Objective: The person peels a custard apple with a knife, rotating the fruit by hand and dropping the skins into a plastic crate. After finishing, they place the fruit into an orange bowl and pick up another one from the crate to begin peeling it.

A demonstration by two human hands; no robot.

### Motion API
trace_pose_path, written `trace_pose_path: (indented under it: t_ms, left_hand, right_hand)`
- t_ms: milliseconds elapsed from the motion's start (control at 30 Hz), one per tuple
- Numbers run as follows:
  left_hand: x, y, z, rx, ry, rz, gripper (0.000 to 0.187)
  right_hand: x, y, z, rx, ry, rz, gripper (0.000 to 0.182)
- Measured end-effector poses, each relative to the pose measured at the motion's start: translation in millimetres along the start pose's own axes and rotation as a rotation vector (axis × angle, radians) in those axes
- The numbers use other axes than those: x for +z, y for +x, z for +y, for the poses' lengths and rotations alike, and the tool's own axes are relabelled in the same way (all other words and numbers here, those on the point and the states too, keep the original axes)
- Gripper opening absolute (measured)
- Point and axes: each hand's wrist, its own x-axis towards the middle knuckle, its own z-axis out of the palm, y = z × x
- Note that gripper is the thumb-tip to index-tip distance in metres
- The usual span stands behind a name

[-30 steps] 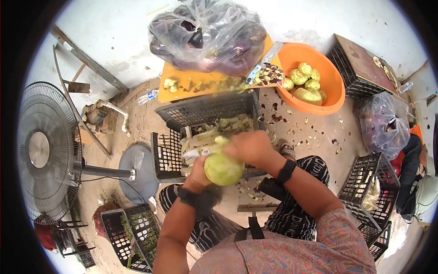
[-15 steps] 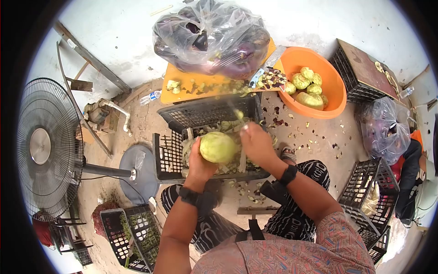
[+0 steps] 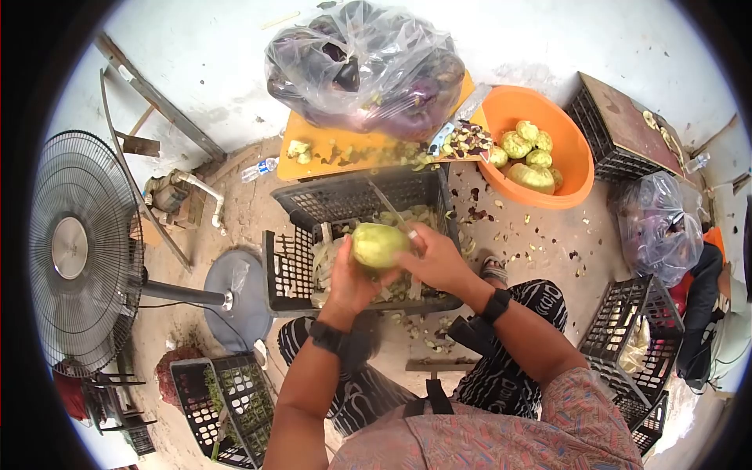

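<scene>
Closer than in the earlier frame, our right hand point(image 3: 435, 262) now meets the pale green peeled vegetable point(image 3: 377, 246), which it stood apart from before. From the head view, we cradle the vegetable in our left hand point(image 3: 352, 283), fingers curled around its left side and underside, above the black crate point(image 3: 291, 270) of peelings point(image 3: 423, 219). Our right fingers pinch the handle of a thin knife point(image 3: 384, 200), its blade angled up toward the far left, while other fingers touch the vegetable's right side. Beyond the crate, we see a clear bag point(image 3: 364, 74) of dark purple vegetables on an orange board point(image 3: 309, 162); to its right, an orange tub point(image 3: 578, 168) holds more peeled pieces point(image 3: 532, 178).
</scene>
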Motion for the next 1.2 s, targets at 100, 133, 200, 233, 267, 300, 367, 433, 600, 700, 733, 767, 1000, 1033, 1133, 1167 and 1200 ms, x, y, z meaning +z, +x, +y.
trace_pose_path:
  t_ms: [100, 133, 200, 233, 267, 300, 367, 433, 600, 700, 733, 767, 1000, 1033, 1133, 1167, 1200]
  left_hand:
    - [-16.7, 6.6, -5.8, -0.045, 0.103, -0.103, 0.064]
    - [-20.3, 7.9, -6.3, -0.091, 0.188, -0.214, 0.066]
    - [-20.7, 4.7, -10.3, -0.08, 0.263, -0.124, 0.066]
    - [-19.2, 3.5, -10.9, -0.07, 0.34, -0.035, 0.066]
    - [-20.3, 5.0, -11.0, -0.072, 0.343, -0.039, 0.066]
    - [-21.8, 6.1, -10.8, -0.026, 0.372, -0.027, 0.063]
    - [-23.0, 6.9, -11.6, 0.02, 0.401, -0.017, 0.061]
    - [-16.9, 3.1, -9.5, 0.113, 0.393, 0.0, 0.052]
    - [-14.4, 4.1, -7.7, 0.209, 0.39, 0.011, 0.038]
    - [-24.2, 9.9, -11.4, 0.249, 0.417, 0.018, 0.028]
    - [-27.2, 11.8, -12.8, 0.283, 0.426, 0.04, 0.022]
    - [-32.9, 14.7, -13.9, 0.282, 0.427, 0.039, 0.022]
    - [-21.7, 9.6, -11.3, 0.306, 0.45, -0.051, 0.045]
    - [-20.0, 8.2, -10.1, 0.243, 0.404, -0.081, 0.05]
    - [-5.1, 0.5, -7.5, 0.198, 0.272, -0.142, 0.048]
    - [-5.6, 1.3, -8.6, 0.198, 0.272, -0.142, 0.048]
    - [-7.3, 3.0, -10.2, 0.196, 0.254, -0.143, 0.048]
  right_hand:
    - [3.2, -0.7, 0.2, -0.088, 0.096, 0.036, 0.048]
    - [-3.1, -2.2, -13.1, 0.022, 0.236, 0.0, 0.049]
    - [-9.6, 0.5, -19.9, 0.132, 0.374, -0.035, 0.051]
    - [-12.9, 3.0, -19.2, 0.204, 0.395, -0.042, 0.051]
    - [-16.4, 4.8, -18.4, 0.276, 0.415, -0.047, 0.051]
    - [-20.3, 4.7, -20.5, 0.277, 0.416, -0.042, 0.051]
    - [-27.1, 3.5, -27.2, 0.38, 0.565, -0.112, 0.046]
    - [-26.1, 3.4, -25.1, 0.409, 0.646, -0.117, 0.046]
    - [-25.8, 3.9, -24.5, 0.496, 0.825, -0.141, 0.048]
    - [-26.1, 3.3, -23.2, 0.498, 0.817, -0.151, 0.051]
    - [-26.3, 2.7, -24.5, 0.507, 0.81, -0.151, 0.052]
    - [-26.4, 2.5, -25.3, 0.515, 0.802, -0.152, 0.053]
    - [-23.5, 2.9, -20.3, 0.539, 0.809, -0.163, 0.054]
    - [-22.8, 3.6, -18.4, 0.548, 0.801, -0.175, 0.054]
    - [-20.3, 3.1, -17.3, 0.511, 0.684, -0.174, 0.056]
    - [-18.8, 2.8, -17.6, 0.465, 0.574, -0.161, 0.056]
    - [-17.8, 2.5, -18.2, 0.465, 0.573, -0.162, 0.056]
